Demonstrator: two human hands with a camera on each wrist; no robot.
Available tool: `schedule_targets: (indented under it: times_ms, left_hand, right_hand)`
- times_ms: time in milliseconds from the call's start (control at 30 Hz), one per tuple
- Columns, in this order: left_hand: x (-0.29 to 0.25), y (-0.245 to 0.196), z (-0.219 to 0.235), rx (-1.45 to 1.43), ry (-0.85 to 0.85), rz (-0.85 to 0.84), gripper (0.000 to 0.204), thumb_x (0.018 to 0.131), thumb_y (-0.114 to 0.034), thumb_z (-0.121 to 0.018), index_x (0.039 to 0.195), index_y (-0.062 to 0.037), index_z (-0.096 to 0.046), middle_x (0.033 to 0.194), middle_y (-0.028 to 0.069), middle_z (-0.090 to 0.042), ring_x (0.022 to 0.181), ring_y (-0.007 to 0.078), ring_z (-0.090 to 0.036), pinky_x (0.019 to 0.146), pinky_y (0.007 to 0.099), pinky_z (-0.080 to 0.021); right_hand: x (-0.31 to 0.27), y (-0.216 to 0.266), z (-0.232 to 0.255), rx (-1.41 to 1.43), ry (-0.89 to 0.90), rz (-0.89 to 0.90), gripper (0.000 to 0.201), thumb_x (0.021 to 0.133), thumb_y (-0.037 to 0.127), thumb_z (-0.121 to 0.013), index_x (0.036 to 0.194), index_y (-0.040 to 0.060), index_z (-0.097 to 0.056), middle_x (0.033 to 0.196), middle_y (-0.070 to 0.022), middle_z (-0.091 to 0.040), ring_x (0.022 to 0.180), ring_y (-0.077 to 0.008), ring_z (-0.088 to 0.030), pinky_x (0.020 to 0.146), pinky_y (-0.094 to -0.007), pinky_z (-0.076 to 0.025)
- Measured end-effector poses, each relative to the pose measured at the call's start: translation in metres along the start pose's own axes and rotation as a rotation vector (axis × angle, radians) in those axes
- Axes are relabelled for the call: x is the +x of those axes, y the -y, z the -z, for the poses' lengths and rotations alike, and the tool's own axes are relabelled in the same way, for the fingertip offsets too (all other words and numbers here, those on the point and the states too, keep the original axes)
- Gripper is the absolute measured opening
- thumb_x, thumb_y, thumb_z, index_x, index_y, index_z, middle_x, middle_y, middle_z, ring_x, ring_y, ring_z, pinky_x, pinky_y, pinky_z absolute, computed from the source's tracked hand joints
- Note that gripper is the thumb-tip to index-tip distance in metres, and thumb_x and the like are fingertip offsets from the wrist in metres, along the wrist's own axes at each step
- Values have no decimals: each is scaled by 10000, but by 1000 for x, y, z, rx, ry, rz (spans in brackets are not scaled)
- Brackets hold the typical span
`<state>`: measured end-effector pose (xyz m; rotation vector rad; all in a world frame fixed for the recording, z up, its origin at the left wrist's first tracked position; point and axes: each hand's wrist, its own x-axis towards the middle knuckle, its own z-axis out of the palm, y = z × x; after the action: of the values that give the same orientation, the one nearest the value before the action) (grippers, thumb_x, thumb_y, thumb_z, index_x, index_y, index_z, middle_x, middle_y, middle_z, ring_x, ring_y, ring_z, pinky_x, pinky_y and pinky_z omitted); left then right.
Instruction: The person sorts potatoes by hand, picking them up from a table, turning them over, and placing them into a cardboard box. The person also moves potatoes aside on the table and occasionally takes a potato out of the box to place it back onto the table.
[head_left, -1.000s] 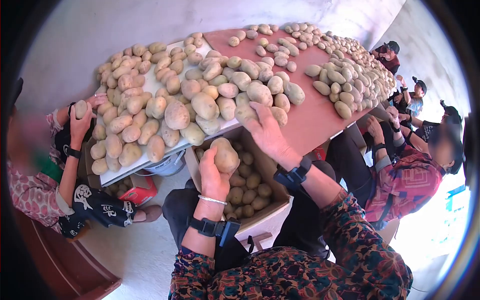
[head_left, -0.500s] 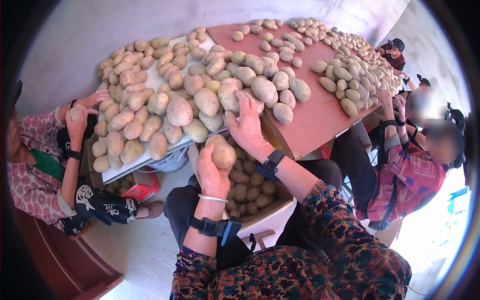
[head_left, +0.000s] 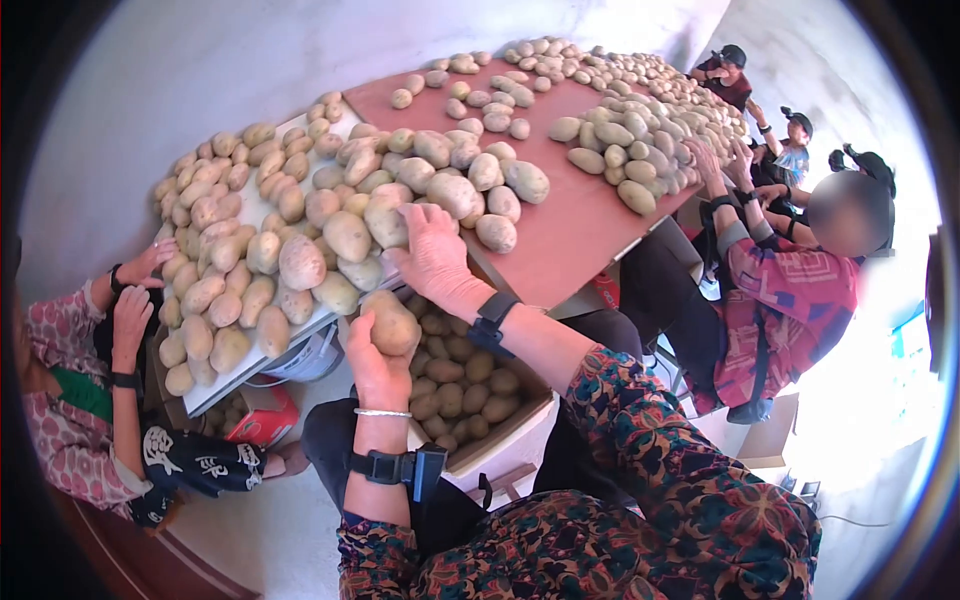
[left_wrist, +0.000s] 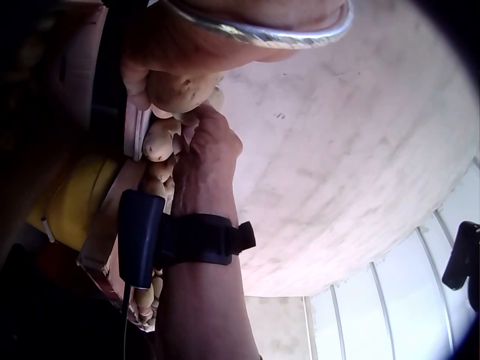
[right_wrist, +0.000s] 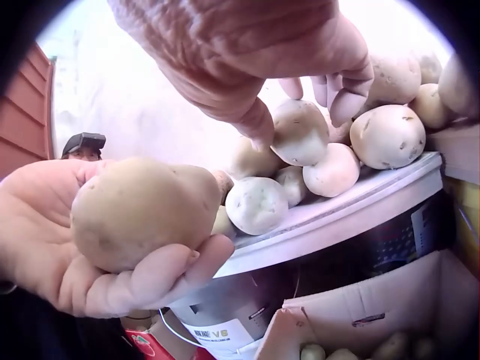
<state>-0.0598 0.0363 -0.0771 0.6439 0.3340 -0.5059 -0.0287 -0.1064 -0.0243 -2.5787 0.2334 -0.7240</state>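
My left hand holds a large potato above the box, palm up, with fingers curled round its underside in the right wrist view. My right hand reaches to the near edge of the potato heap. Its fingers are loosely bent at a potato on the white table edge; the thumb touches that potato's side, and the fingertips lie beside it. Below both hands, an open cardboard box contains several potatoes. In the left wrist view, the held potato partly hides the heap.
A red-brown board bears more potatoes on the right. Under the table stand a pail and a red-sided box. One person sits at the left; another reaches to a pile at the right, with others behind.
My right hand has shifted left along the heap's near edge, from one potato to another. The left hand keeps its potato. The head view has turned right. The right-hand neighbour now reaches to the pile.
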Motion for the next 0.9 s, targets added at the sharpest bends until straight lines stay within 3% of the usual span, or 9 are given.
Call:
schedule_targets:
  times_ms: [200,367,467,500,667,733,800,867,900]
  left_hand:
    - [-1,2,-2,26,17,-43,415,896,-295,-573,1245,-77,-521,1198,90,-601,1099,274,-587,898,515,-486]
    - [-14,9,-16,121,215,-200,485,981,-395,-480,1323,-52,-470,1295,84,-552,1184,265,-540,1015,405,-417]
    - [-38,13,-36,193,348,-197,631,970,-491,-472,1390,-26,-405,1411,107,-449,1282,260,-453,1032,419,-401]
    - [-39,9,-35,263,517,-133,743,952,-572,-450,1444,-29,-330,1483,121,-358,1344,260,-377,1054,429,-382]
    - [-39,9,-39,211,445,-137,775,951,-581,-435,1427,19,-316,1463,185,-384,1324,284,-410,1042,429,-392]
    - [-34,4,-37,139,377,-106,742,959,-550,-441,1392,45,-341,1413,220,-437,1278,302,-463,1028,425,-406]
    - [-30,5,-32,120,301,-121,658,964,-492,-462,1344,41,-388,1342,222,-509,1187,304,-541,992,406,-441]
    - [-25,3,-28,115,262,-105,589,963,-440,-485,1306,34,-423,1297,210,-548,1125,285,-580,933,374,-478]
    - [-25,0,-28,113,258,-109,589,963,-440,-485,1306,34,-423,1297,210,-548,1125,285,-580,933,374,-478]
  right_hand:
    - [-13,6,17,80,-64,4,548,737,199,-720,1201,53,-468,1119,-178,-518,1071,-372,-519,865,-454,-488]
    - [-71,18,50,256,412,-48,709,801,330,-692,1325,-52,-407,1152,-292,-550,1086,-414,-555,934,-446,-461]
    - [-78,6,53,290,320,-109,748,797,331,-705,1337,-78,-387,1186,-311,-553,1140,-411,-541,980,-433,-445]
    - [-76,1,55,248,310,-121,764,792,334,-695,1370,-38,-364,1189,-303,-545,1117,-430,-557,953,-441,-465]
    - [-52,-7,81,536,320,-231,656,799,276,-676,1317,-40,-425,1140,-261,-582,1102,-355,-588,944,-412,-469]
    - [-34,-3,85,577,191,-185,641,794,272,-678,1306,-26,-433,1148,-273,-575,1107,-360,-581,944,-414,-462]
    - [-15,-12,75,524,140,-136,625,778,241,-683,1300,-6,-444,1168,-272,-556,1125,-393,-550,947,-435,-453]
    - [4,-14,68,167,30,29,639,797,249,-682,1351,46,-435,1201,-234,-536,1155,-366,-524,993,-428,-420]
    - [12,-16,64,128,35,39,640,764,190,-689,1345,79,-444,1194,-234,-504,1136,-411,-484,987,-459,-411]
